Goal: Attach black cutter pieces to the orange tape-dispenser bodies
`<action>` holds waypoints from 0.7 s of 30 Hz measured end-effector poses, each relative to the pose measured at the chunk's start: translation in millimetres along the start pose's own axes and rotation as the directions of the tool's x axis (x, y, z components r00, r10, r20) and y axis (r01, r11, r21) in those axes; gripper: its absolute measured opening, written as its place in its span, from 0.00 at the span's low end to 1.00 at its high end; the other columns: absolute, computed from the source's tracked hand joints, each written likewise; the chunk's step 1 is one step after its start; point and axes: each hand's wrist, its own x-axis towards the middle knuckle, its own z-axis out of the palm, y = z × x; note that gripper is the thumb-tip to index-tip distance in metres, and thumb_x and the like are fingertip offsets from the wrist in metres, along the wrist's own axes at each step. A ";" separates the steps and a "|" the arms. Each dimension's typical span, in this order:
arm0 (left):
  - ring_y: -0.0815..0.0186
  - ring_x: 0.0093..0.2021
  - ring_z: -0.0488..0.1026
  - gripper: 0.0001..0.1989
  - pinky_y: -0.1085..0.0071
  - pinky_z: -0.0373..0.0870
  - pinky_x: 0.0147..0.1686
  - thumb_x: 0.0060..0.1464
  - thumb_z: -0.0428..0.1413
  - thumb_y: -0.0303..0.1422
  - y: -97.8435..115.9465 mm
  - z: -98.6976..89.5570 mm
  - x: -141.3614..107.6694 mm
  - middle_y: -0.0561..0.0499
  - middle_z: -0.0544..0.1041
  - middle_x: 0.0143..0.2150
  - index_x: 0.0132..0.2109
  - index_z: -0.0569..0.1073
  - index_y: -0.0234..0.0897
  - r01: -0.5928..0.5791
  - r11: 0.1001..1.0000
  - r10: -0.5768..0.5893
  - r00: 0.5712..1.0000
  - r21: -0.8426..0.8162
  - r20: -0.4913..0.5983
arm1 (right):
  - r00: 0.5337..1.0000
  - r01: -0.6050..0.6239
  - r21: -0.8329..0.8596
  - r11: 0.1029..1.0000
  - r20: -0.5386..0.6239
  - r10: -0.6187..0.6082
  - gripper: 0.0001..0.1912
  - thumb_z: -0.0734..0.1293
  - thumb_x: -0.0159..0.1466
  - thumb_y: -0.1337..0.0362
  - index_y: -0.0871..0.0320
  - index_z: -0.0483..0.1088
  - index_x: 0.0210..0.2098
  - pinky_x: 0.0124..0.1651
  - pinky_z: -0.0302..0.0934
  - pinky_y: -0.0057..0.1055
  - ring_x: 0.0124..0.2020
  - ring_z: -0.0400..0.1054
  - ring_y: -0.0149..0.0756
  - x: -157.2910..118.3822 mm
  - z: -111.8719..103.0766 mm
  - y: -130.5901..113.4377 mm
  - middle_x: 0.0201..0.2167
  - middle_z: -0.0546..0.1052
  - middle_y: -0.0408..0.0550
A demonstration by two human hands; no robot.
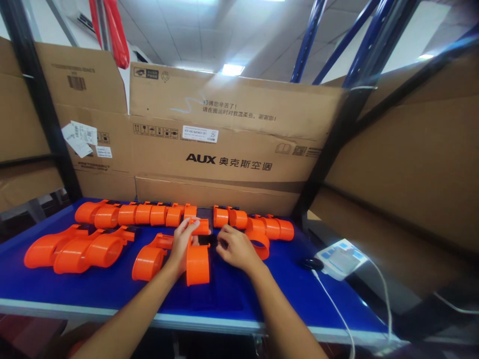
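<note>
My left hand [182,245] is closed around an orange plastic ring-shaped part [197,265], with its thumb on the short tube at the top. The wide ring of that part hangs toward me over the blue tabletop. Just to the right is my right hand [236,248], its fingers curled together; whatever lies between the fingertips is hidden. A dark, flat object [205,215] stands behind the hands, mostly covered. To the left of the held part, a similar orange ring part [147,262] lies on the table, and another orange ring [261,243] is just beyond my right hand.
Several orange ring parts [143,214] line the back of the blue table [239,294], with more at front left [71,252]. At right are a white device [342,258], a black mouse-like object [311,263] and white cables. Cardboard [232,174] walls the back between dark posts.
</note>
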 end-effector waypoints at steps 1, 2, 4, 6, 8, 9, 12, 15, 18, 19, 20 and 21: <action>0.76 0.15 0.57 0.22 0.80 0.55 0.17 0.44 0.67 0.45 -0.1 0.0 -0.2 0.60 0.66 0.19 0.43 0.74 0.38 -0.002 1.000 0.002 1.000 0.005 0.004 | 1.000 -0.003 -0.008 1.000 0.023 0.003 0.03 0.66 0.60 0.69 0.57 0.72 0.32 0.33 0.55 0.26 0.31 0.65 0.32 -0.2 -0.3 -0.4 0.37 0.72 0.47; 0.76 0.15 0.57 0.22 0.80 0.55 0.17 0.44 0.67 0.45 -0.1 0.1 -0.5 0.60 0.66 0.19 0.43 0.74 0.38 -0.005 1.000 0.004 1.000 0.009 0.008 | 0.999 -0.007 -0.018 1.000 0.047 0.008 0.03 0.66 0.60 0.69 0.57 0.72 0.33 0.32 0.54 0.26 0.31 0.65 0.32 -0.5 -0.5 -0.9 0.38 0.72 0.47; 0.76 0.15 0.57 0.22 0.80 0.55 0.17 0.45 0.67 0.45 0.0 0.1 -1.0 0.60 0.66 0.19 0.42 0.73 0.38 -0.009 1.000 0.009 1.000 0.014 0.017 | 0.996 -0.018 -0.039 0.999 0.089 0.021 0.04 0.66 0.60 0.69 0.57 0.73 0.34 0.31 0.53 0.26 0.31 0.65 0.31 -1.4 -0.6 -1.9 0.38 0.72 0.46; 0.75 0.15 0.57 0.22 0.79 0.55 0.17 0.44 0.67 0.45 0.5 0.3 -1.6 0.60 0.66 0.19 0.42 0.73 0.38 -0.009 1.000 0.008 1.000 0.015 0.027 | 0.993 -0.020 -0.051 0.999 0.115 0.026 0.05 0.66 0.59 0.70 0.56 0.73 0.35 0.32 0.54 0.26 0.32 0.66 0.32 -2.0 0.0 -2.3 0.38 0.72 0.46; 0.75 0.15 0.58 0.21 0.79 0.55 0.17 0.45 0.67 0.45 1.1 0.7 -2.5 0.59 0.67 0.20 0.42 0.73 0.38 -0.010 1.000 0.010 0.999 0.016 0.034 | 0.992 -0.014 -0.038 0.999 0.121 0.019 0.05 0.67 0.59 0.71 0.56 0.72 0.35 0.33 0.55 0.26 0.34 0.67 0.34 -2.1 0.9 -2.1 0.38 0.72 0.47; 0.75 0.15 0.58 0.21 0.79 0.55 0.18 0.45 0.67 0.45 1.3 1.1 -3.0 0.59 0.67 0.20 0.42 0.73 0.39 -0.014 1.000 0.013 0.999 0.019 0.036 | 0.993 -0.012 -0.019 1.000 0.114 0.014 0.05 0.67 0.59 0.71 0.56 0.72 0.35 0.34 0.56 0.26 0.35 0.67 0.34 -1.9 1.4 -1.8 0.38 0.72 0.47; 0.75 0.15 0.58 0.21 0.79 0.54 0.17 0.46 0.66 0.45 1.4 2.4 -4.7 0.60 0.66 0.20 0.43 0.73 0.39 -0.036 0.999 0.035 0.999 0.031 0.040 | 1.000 -0.002 0.130 0.992 0.016 0.000 0.04 0.65 0.62 0.70 0.57 0.71 0.36 0.37 0.59 0.28 0.35 0.68 0.35 -0.8 1.8 -1.1 0.36 0.73 0.47; 0.76 0.15 0.58 0.21 0.78 0.54 0.17 0.46 0.66 0.46 0.8 3.1 -5.4 0.60 0.65 0.22 0.42 0.73 0.39 -0.069 0.996 0.067 0.997 0.050 0.047 | 0.994 0.047 0.387 0.921 -0.113 -0.003 0.09 0.62 0.69 0.62 0.56 0.71 0.46 0.37 0.61 0.29 0.33 0.68 0.34 -1.4 0.2 -3.0 0.36 0.74 0.47; 0.75 0.17 0.61 0.21 0.77 0.57 0.19 0.46 0.66 0.46 -0.1 2.2 -4.0 0.58 0.70 0.27 0.43 0.72 0.39 -0.112 0.992 0.111 0.994 0.056 0.020 | 0.990 0.131 0.613 0.779 -0.118 -0.073 0.22 0.62 0.70 0.50 0.55 0.66 0.57 0.33 0.62 0.28 0.31 0.67 0.34 -4.3 -2.6 -9.7 0.39 0.75 0.49; 0.75 0.19 0.63 0.21 0.77 0.59 0.20 0.47 0.66 0.47 -0.5 1.8 -2.9 0.57 0.71 0.29 0.43 0.72 0.39 -0.127 0.991 0.127 0.992 0.051 -0.005 | 0.989 0.148 0.664 0.733 -0.105 -0.104 0.26 0.63 0.69 0.47 0.55 0.64 0.60 0.33 0.63 0.28 0.32 0.68 0.34 -5.3 -3.5 -13.0 0.41 0.75 0.50; 0.74 0.20 0.65 0.22 0.77 0.62 0.21 0.47 0.65 0.47 -1.1 1.3 -1.4 0.57 0.72 0.30 0.43 0.72 0.40 -0.142 0.989 0.143 0.989 0.046 -0.036 | 0.988 0.155 0.702 0.695 -0.090 -0.129 0.30 0.64 0.67 0.45 0.55 0.62 0.62 0.33 0.63 0.28 0.32 0.68 0.34 -6.3 -4.3 -16.6 0.42 0.75 0.50; 0.72 0.22 0.67 0.22 0.76 0.64 0.23 0.48 0.65 0.48 -1.9 1.1 0.2 0.56 0.72 0.30 0.44 0.72 0.40 -0.155 0.987 0.158 0.985 0.042 -0.068 | 0.987 0.152 0.726 0.670 -0.075 -0.144 0.32 0.65 0.66 0.44 0.55 0.61 0.63 0.33 0.64 0.28 0.33 0.69 0.35 -7.0 -4.8 -20.4 0.43 0.75 0.51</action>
